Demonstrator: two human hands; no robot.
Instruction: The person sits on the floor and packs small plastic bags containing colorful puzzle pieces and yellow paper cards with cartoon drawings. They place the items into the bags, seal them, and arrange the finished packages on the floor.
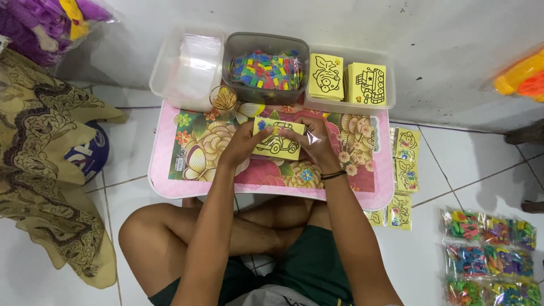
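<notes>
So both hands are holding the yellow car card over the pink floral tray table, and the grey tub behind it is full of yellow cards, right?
Not quite. The head view shows the grey tub holds small multicoloured pieces; the yellow cards sit in the clear tub to its right. Both hands, left and right, do hold the car card over the tray table.

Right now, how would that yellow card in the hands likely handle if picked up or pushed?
The yellow card looks thin and flat, so probably light and slightly bendy. Both hands, left and right, grip its edges. The clear sleeve at its right end looks glossy, perhaps slippery.
</notes>
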